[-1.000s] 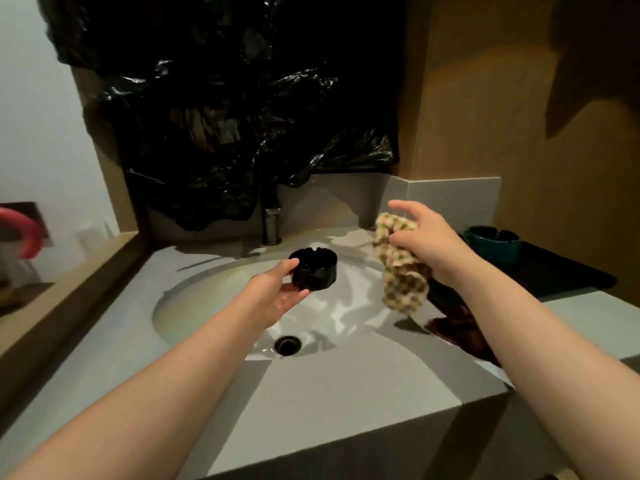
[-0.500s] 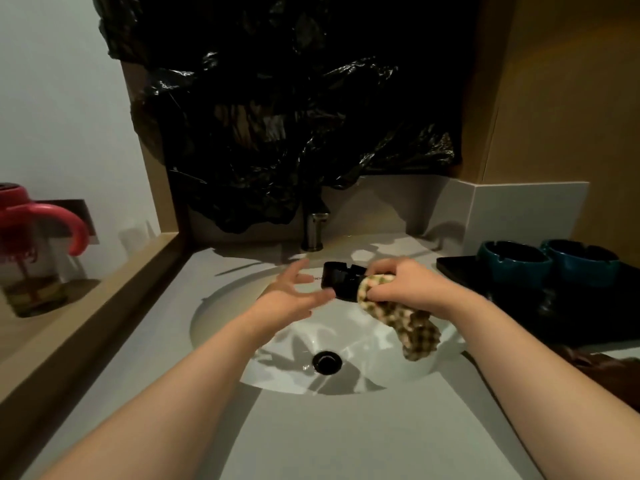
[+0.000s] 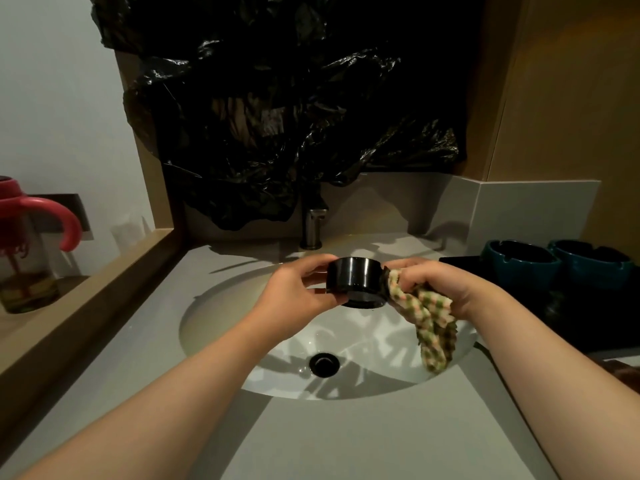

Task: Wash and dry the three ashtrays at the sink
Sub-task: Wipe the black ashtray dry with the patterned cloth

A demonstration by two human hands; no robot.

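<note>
1. Head view: your left hand (image 3: 298, 299) grips the ashtray (image 3: 353, 280) by its wall, over the sink (image 3: 207, 306), towards its back rim. Your right hand (image 3: 436, 282) clutches the cloth (image 3: 433, 323) against its side.
2. It looks hard, glossy and probably slippery when wet, so pinch across the wall.

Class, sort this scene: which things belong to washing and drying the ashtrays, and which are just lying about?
Job: glossy black round ashtray; checked fabric cloth; left teal ashtray; right teal ashtray; white sink basin; metal tap.
Lying about: crumpled black plastic sheet; red-handled glass jar.
</note>
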